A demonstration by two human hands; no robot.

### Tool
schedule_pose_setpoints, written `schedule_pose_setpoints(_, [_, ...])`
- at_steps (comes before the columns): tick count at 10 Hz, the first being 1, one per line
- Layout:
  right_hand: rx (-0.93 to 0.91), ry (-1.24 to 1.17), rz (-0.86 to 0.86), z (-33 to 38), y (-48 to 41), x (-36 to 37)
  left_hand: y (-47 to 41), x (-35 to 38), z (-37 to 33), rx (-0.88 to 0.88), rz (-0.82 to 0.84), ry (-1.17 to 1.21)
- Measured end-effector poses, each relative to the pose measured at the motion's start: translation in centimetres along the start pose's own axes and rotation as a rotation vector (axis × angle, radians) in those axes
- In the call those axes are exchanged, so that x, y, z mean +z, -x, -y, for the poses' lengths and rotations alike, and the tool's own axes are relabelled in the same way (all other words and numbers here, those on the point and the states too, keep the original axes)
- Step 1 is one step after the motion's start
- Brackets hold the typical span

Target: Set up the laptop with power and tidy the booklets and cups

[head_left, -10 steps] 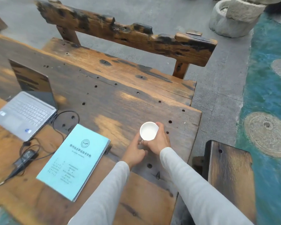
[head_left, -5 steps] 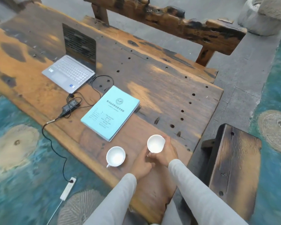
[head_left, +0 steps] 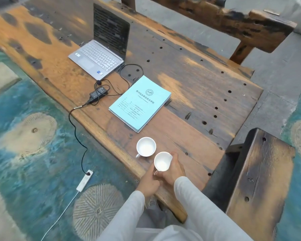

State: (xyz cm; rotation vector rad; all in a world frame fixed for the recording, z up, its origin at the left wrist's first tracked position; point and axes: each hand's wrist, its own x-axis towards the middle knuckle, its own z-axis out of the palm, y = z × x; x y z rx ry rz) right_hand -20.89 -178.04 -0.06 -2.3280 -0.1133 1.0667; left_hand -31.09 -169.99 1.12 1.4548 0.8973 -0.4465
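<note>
Both hands hold one white cup (head_left: 161, 163) near the front edge of the table (head_left: 207, 94). The right hand (head_left: 172, 168) wraps around its right side, and the left hand (head_left: 150, 180) pinches the small handle at its near side. I cannot tell if the cup sits on the wood or hangs just above it.

A second white cup (head_left: 146, 146) stands just beside it, up and to the left — their rims look like they almost touch.

This looks like the cup-tidying step. The next move, I think, is to set the held cup down softly next to the other one and let go, without bumping it.

Farther out lie the blue booklets (head_left: 140, 102) in a neat pile. Past them are the black power brick (head_left: 99, 93) and the open laptop (head_left: 101, 53) — a cord runs from the brick down to a white power strip (head_left: 85, 180) on the floor.
</note>
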Motion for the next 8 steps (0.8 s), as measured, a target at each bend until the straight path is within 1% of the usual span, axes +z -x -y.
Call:
schedule_pose_setpoints(1, [0.016, 0.003, -0.013, -0.2, -0.1, 0.6, 0.0, -0.4, 0.2, -0.024, 0.005, 0.008])
schedule_pose_setpoints(3, [0.002, 0.014, -0.036, -0.2, -0.3, 1.1, -0.2, -0.7, 0.4, -0.011, 0.009, -0.043])
schedule_pose_setpoints(6, [0.021, -0.004, -0.039, -0.5, -0.3, 1.2, -1.1, -0.8, 1.6, -0.004, -0.003, -0.031])
schedule_pose_setpoints(7, [0.019, 0.021, -0.004, -0.7, -0.1, 1.0, -0.8, -1.2, 2.2, -0.027, -0.019, -0.080])
schedule_pose_setpoints(8, [-0.001, 0.040, -0.043, -0.6, 0.1, -0.1, -0.2, -2.2, 2.7, -0.069, -0.111, -0.218])
